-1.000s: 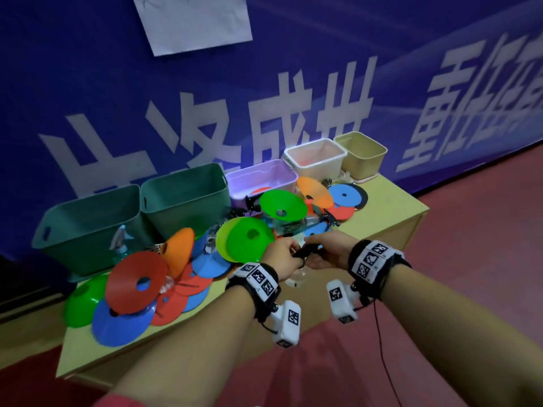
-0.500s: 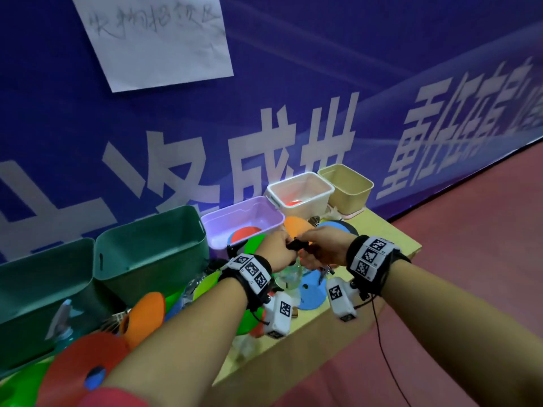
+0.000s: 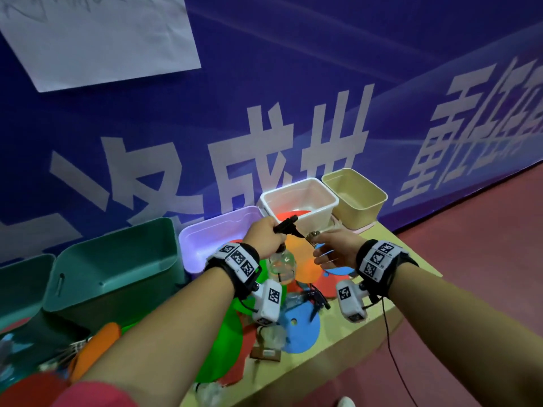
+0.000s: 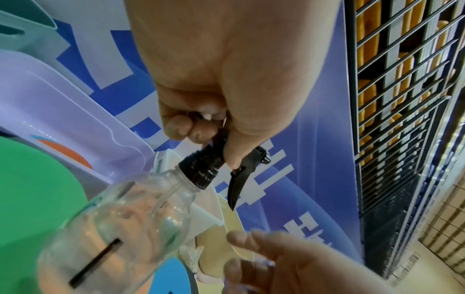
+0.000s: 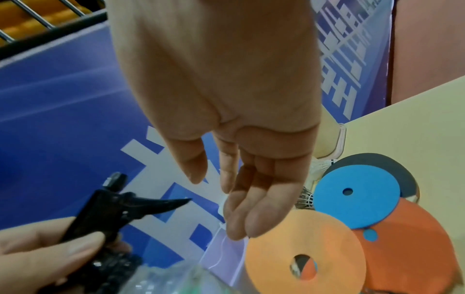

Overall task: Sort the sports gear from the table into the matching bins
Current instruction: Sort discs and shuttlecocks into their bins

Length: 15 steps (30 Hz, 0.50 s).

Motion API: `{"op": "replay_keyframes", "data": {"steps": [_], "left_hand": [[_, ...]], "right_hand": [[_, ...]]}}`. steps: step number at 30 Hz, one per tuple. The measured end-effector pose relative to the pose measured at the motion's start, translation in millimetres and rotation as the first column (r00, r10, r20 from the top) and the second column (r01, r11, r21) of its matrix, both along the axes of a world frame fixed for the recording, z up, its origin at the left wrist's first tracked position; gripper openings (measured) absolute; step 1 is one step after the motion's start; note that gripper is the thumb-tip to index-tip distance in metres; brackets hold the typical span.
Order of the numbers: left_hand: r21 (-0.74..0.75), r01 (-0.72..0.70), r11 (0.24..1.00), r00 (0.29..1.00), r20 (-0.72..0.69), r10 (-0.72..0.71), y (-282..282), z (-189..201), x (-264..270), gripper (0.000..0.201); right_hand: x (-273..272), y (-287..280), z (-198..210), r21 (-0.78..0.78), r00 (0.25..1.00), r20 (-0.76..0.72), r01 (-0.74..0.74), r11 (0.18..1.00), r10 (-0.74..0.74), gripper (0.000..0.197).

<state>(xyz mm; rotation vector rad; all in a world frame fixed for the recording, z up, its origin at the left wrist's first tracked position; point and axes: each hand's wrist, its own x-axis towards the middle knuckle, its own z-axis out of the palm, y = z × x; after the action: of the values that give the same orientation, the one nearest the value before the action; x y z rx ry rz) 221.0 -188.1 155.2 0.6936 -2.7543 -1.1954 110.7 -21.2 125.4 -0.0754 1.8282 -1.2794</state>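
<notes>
Blue banner wall, bench (image 3: 379, 239) below. Spray bottle (image 3: 282, 261): lifted clear, left hand (image 3: 264, 236) clenched round its black trigger head; right hand (image 3: 333, 249) has let go, fingers relaxed, at 3 o'clock. Destination bin probably white bin (image 3: 299, 201), at 12 o'clock.

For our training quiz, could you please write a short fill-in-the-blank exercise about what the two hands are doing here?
1. The left hand grips the clear spray bottle by its ____ trigger head.
2. The right hand holds ____.
3. The bin between the purple bin and the beige bin is ____.

Missing words: black; nothing; white
</notes>
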Motion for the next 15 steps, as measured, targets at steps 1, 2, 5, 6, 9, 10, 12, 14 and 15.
{"op": "replay_keyframes", "data": {"steps": [1, 2, 5, 6, 9, 10, 12, 14, 15], "left_hand": [[0.002, -0.031, 1.000, 0.999, 0.007, 0.031, 0, 1, -13, 0.019], [-0.005, -0.060, 0.998, 0.998, 0.012, 0.060, 1, 4, -23, 0.019], [-0.010, -0.164, 0.986, 0.986, 0.028, 0.164, 1, 5, -52, 0.020], [-0.013, -0.201, 0.980, 0.979, 0.028, 0.201, 2, 5, -62, 0.019], [0.010, -0.292, 0.956, 0.956, 0.010, 0.292, 1, -2, -79, 0.017], [0.016, -0.325, 0.945, 0.946, 0.002, 0.325, 0, -5, -82, 0.015], [-0.002, -0.392, 0.920, 0.920, -0.020, 0.392, -5, -13, -90, 0.007], [-0.013, -0.453, 0.891, 0.891, -0.034, 0.452, -12, -21, -94, 0.003], [-0.007, -0.476, 0.880, 0.879, -0.036, 0.475, -16, -24, -95, 0.003]], "right_hand": [[-17, 0, -7, 0.018, 1.000, 0.002, -0.018, 1.000, 0.018, 0.015], [-33, 1, -12, 0.037, 0.999, 0.000, -0.033, 0.999, 0.033, 0.012], [-76, 2, -30, 0.091, 0.996, 0.022, -0.087, 0.992, 0.086, 0.007], [-91, 2, -37, 0.111, 0.994, 0.031, -0.110, 0.988, 0.108, 0.006], [-123, 0, -64, 0.161, 0.991, 0.062, -0.128, 0.979, 0.119, 0.004], [-130, -1, -75, 0.182, 0.989, 0.065, -0.142, 0.973, 0.132, 0.007], [-142, -5, -99, 0.224, 0.986, 0.062, -0.167, 0.960, 0.157, 0.014], [-147, -10, -121, 0.257, 0.984, 0.076, -0.174, 0.950, 0.160, 0.016], [-149, -13, -130, 0.271, 0.983, 0.087, -0.181, 0.946, 0.163, 0.017]]}}
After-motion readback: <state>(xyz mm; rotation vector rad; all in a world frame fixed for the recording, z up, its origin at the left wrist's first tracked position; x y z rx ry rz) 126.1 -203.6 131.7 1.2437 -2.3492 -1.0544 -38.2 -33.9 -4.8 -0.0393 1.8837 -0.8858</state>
